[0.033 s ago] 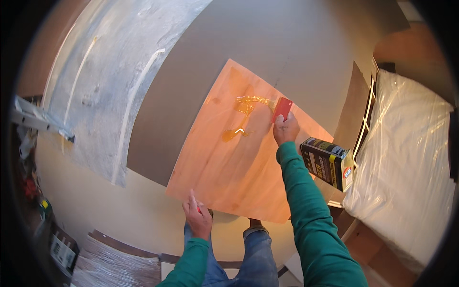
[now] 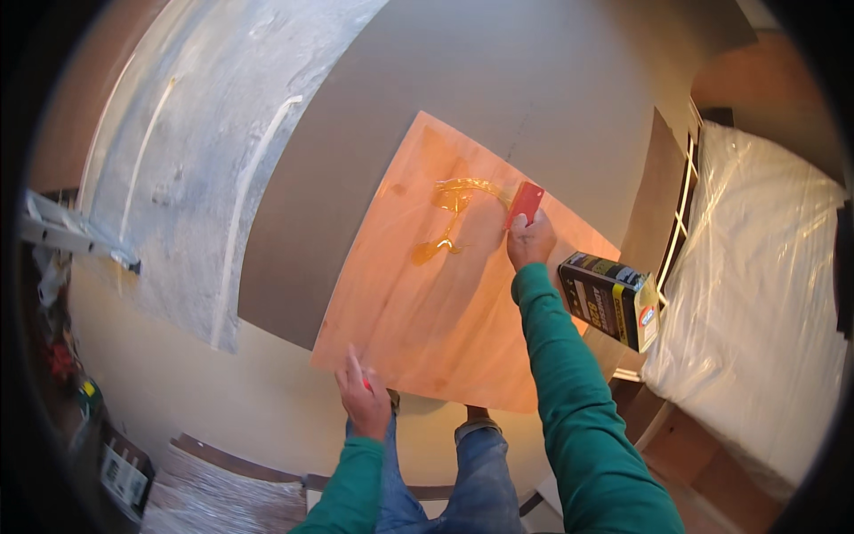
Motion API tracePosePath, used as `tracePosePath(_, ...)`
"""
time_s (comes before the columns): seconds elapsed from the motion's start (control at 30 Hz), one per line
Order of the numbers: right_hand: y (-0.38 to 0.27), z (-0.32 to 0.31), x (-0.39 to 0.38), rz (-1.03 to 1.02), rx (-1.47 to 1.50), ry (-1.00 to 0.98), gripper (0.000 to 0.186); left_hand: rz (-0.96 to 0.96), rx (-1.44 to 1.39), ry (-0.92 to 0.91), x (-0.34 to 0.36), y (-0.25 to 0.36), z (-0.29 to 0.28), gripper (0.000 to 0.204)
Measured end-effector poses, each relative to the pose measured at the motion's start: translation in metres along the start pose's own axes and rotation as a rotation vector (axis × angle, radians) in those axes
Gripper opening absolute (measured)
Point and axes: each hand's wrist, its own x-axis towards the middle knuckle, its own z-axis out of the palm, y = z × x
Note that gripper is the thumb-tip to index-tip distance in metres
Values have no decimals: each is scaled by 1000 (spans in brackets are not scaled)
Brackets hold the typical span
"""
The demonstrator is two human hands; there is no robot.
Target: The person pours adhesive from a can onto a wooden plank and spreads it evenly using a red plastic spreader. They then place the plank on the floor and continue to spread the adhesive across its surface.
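Observation:
My right hand point(image 2: 531, 238) grips a red flat spreader point(image 2: 523, 203) over a wood-toned board point(image 2: 418, 311), at one end of a puddle of amber, glossy liquid point(image 2: 454, 200). My left hand point(image 2: 363, 396) is at the board's near left edge, closed around a small red object point(image 2: 366, 383), mostly hidden by the fingers. Beside the board's right edge, just right of my right forearm, is a dark rectangular metal can point(image 2: 600, 298).
Grey sheet point(image 2: 320, 222) lies beneath the board. Translucent sheeting point(image 2: 187, 178) and an aluminium ladder point(image 2: 80, 231) are at left. A plastic-wrapped slab point(image 2: 738, 294) is at right. Wrapped panels point(image 2: 218, 494) and assorted tools point(image 2: 84, 392) sit at lower left.
My left hand has shifted very slightly up and left along the board's edge. Both hands still hold their items; the spreader and puddle look about the same.

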Motion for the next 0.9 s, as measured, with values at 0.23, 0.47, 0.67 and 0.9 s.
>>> tracePosePath(0.23, 35, 2, 25, 107, -85, 181, 25, -35, 437, -232, 131, 66, -11, 112)
tracePosePath(0.47, 28, 0, 26, 205, -185, -6, 27, -93, 756, -252, 139, 80, 13, 123)
tracePosePath(0.67, -7, 17, -8, 21, -191, -204, 27, -118, 707, -272, 138, 78, 22, 126)
tracePosePath(0.9, -5, 6, 0, 255, 23, -29, 26, -111, 686, -252, 142, 77, 16, 127)
